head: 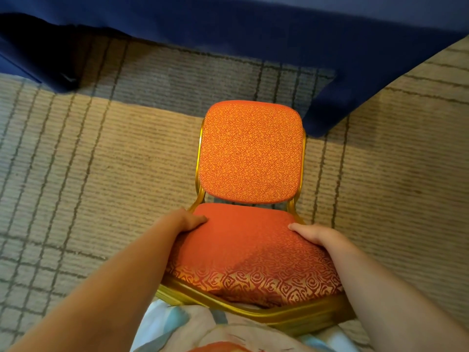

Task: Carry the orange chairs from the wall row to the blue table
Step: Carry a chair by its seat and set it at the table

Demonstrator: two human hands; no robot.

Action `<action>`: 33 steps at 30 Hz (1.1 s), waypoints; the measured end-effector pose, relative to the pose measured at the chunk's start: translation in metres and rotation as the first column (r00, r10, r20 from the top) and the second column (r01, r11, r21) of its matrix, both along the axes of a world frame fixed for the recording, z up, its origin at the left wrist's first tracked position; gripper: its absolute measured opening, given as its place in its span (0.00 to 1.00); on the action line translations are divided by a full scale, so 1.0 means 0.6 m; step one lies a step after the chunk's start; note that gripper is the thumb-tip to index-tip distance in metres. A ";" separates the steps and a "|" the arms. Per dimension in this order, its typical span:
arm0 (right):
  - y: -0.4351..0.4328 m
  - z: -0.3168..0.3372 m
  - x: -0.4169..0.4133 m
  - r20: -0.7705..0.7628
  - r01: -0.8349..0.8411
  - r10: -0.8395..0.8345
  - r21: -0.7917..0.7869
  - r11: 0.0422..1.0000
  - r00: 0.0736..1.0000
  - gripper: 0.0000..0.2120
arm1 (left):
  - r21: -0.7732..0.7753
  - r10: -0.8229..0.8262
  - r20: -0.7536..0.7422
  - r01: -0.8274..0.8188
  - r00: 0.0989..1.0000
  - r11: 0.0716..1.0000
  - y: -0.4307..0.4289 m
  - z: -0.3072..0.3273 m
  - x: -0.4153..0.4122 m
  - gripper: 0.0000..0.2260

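orange swirl-patterned chair; gold frame; blue tablecloth

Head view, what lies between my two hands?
In the head view, the orange fabric seat cushion of the gold-framed chair; the left hand and right hand grip its sides.

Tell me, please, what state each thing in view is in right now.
orange chair: upright, held by both seat sides, backrest towards the table; legs hidden, so lifted or standing cannot be told.
left hand: grips the seat's left edge, thumb on the cushion.
right hand: grips the seat's right edge, thumb on the cushion.
blue tablecloth: hanging, draped down to the carpet.
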State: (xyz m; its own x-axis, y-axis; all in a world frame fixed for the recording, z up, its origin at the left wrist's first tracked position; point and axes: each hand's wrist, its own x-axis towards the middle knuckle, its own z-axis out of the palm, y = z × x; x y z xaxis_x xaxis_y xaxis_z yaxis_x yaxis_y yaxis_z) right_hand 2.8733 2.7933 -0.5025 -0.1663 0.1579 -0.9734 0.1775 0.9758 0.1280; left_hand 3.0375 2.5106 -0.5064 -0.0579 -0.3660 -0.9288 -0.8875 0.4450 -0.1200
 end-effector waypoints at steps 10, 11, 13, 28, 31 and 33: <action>-0.009 0.025 -0.004 0.040 -0.010 0.009 0.017 1.000 0.999 0.36 | 0.106 -0.094 0.073 0.086 0.993 0.991 -0.011 0.028 -0.027 0.34; -0.013 0.031 -0.009 0.059 0.001 -0.002 0.019 1.000 0.998 0.35 | 0.124 -0.101 0.083 0.090 0.991 0.988 -0.014 0.034 -0.034 0.34; -0.019 0.041 -0.021 0.097 0.014 -0.016 0.024 1.000 0.995 0.36 | 0.161 -0.109 0.105 0.091 0.989 0.983 -0.024 0.048 -0.049 0.33; -0.097 0.063 -0.234 0.014 0.056 -0.056 -0.023 0.998 0.998 0.35 | 0.153 -0.160 0.033 0.153 0.987 0.976 -0.115 0.072 -0.288 0.35; -0.126 0.051 -0.322 0.000 0.050 -0.050 -0.052 0.997 0.999 0.34 | 0.138 -0.129 0.016 0.126 0.992 0.982 -0.146 0.068 -0.376 0.35; -0.147 0.056 -0.393 -0.002 0.067 -0.067 -0.057 0.996 0.998 0.34 | 0.132 -0.112 0.014 0.110 0.994 0.985 -0.169 0.066 -0.449 0.36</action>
